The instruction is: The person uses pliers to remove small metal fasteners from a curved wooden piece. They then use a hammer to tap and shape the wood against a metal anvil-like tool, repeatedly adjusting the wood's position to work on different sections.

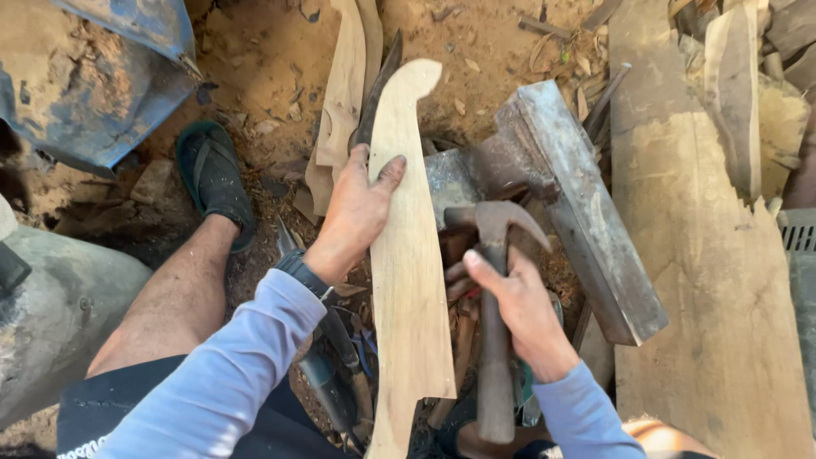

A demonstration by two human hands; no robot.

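In the head view, the left hand [357, 212] is gripping a long pale wooden blank [408, 255] from its left edge: the thumb is lying across the blank's face, and the other fingers are curling behind it, out of sight. The blank is running through the middle of the frame, its long axis going from 6 o'clock to 12 o'clock, with its curved, rounded end pointing toward 12 and slightly right. A dark blade [376, 89] is showing just behind it at 11 o'clock. The right hand [518, 310] is closing around a hammer [495, 255] at 3 o'clock of the blank, fingers wrapping it just below the head, the wooden handle pointing toward 6 o'clock. A steel anvil block [586, 204] is lying just beyond the hammer at 1 o'clock.
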